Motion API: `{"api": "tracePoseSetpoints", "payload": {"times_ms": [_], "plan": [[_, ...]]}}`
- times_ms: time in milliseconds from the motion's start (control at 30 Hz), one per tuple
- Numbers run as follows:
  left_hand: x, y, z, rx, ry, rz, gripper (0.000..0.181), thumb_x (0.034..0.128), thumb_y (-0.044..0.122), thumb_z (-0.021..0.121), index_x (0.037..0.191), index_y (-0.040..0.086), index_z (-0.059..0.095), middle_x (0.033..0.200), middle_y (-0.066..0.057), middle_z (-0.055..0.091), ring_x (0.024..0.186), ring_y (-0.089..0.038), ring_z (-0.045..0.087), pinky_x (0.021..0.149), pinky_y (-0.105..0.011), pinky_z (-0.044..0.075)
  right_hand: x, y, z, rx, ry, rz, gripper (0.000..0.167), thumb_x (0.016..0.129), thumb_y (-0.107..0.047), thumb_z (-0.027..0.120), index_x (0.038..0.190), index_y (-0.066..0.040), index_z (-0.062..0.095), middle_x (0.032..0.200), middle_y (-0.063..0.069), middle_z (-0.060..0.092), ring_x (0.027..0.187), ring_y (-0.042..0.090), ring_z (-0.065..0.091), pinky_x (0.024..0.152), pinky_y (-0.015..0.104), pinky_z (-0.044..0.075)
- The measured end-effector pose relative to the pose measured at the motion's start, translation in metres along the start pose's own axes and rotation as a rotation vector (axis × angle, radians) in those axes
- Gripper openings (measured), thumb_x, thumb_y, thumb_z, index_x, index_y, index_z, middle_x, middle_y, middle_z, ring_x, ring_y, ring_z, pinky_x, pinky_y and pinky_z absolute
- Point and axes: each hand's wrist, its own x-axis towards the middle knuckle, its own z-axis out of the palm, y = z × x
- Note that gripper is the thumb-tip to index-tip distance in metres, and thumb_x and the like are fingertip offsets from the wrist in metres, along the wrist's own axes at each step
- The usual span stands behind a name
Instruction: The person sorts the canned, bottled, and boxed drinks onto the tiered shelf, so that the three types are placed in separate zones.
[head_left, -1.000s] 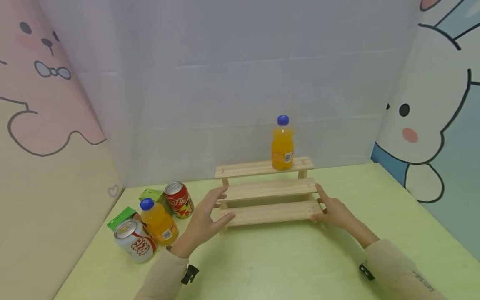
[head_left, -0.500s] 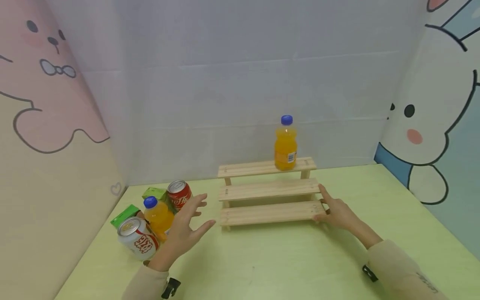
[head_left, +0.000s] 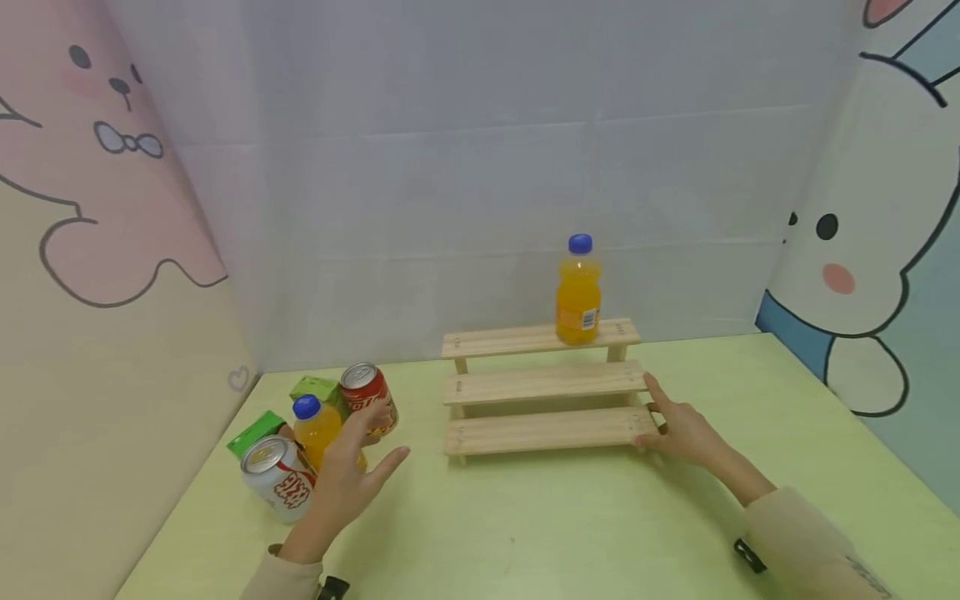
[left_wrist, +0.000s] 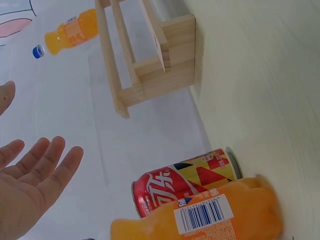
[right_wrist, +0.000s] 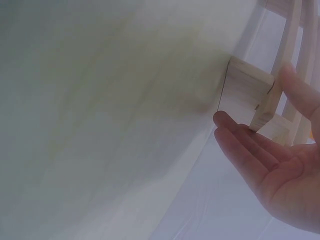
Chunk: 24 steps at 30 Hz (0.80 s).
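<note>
Our left hand (head_left: pixel 348 479) has left the wooden rack (head_left: pixel 547 429) and swung over to the drinks; it is released, fingers spread, holding nothing, and the left wrist view shows it apart from the lower orange bottle (left_wrist: pixel 250 202) and the red can (left_wrist: pixel 200 175). Our right hand (head_left: pixel 678 429) stays at the rack's right end, grasping it with the thumb at the front of the lowest plank. The rack stands on the table (head_left: pixel 525 533), the upper orange bottle (head_left: pixel 577 308) upright on its top plank. We judge that the rack is now steadied from one side only, leaving the left hand free for the drinks
</note>
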Motion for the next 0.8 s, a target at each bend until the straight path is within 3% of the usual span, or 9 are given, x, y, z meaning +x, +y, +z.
{"api": "tracePoseSetpoints", "payload": {"times_ms": [167, 433, 667, 800], "plan": [[-0.008, -0.005, -0.007, 0.087, 0.101, -0.035, 0.066, 0.0585, -0.009, 0.079, 0.117, -0.008, 0.051, 0.099, -0.016, 0.061, 0.088, -0.026, 0.06, 0.066, -0.025, 0.053, 0.001, -0.005, -0.002, -0.003, -0.028, 0.011, 0.1, 0.077, -0.024, 0.073, 0.139, 0.013, 0.004, 0.116, 0.04, 0.047, 0.076, 0.032, 0.064, 0.061, 0.039, 0.051], [-0.018, -0.011, -0.015, 0.088, 0.196, -0.08, 0.061, 0.0592, -0.011, 0.077, 0.115, -0.011, 0.051, 0.098, -0.02, 0.06, 0.087, -0.028, 0.056, 0.07, -0.013, 0.049, 0.0, -0.005, -0.001, 0.001, -0.025, 0.028, 0.098, 0.077, -0.023, 0.073, 0.139, 0.012, 0.006, 0.117, 0.04, 0.046, 0.077, 0.033, 0.064, 0.062, 0.04, 0.052], [-0.026, -0.01, -0.023, 0.132, 0.328, -0.18, 0.061, 0.0596, -0.011, 0.077, 0.114, -0.013, 0.049, 0.104, -0.025, 0.055, 0.092, -0.027, 0.051, 0.071, -0.004, 0.043, -0.001, -0.004, -0.001, 0.017, -0.036, 0.04, 0.099, 0.077, -0.024, 0.072, 0.14, 0.011, 0.005, 0.118, 0.039, 0.045, 0.077, 0.032, 0.064, 0.062, 0.039, 0.051], [-0.027, -0.009, -0.027, 0.183, 0.345, -0.244, 0.067, 0.0615, -0.008, 0.078, 0.119, -0.015, 0.044, 0.108, -0.028, 0.051, 0.096, -0.034, 0.049, 0.07, 0.0, 0.038, 0.0, -0.004, -0.001, 0.007, -0.033, 0.04, 0.099, 0.077, -0.024, 0.073, 0.14, 0.011, 0.005, 0.118, 0.039, 0.046, 0.078, 0.033, 0.064, 0.062, 0.04, 0.051]]}}
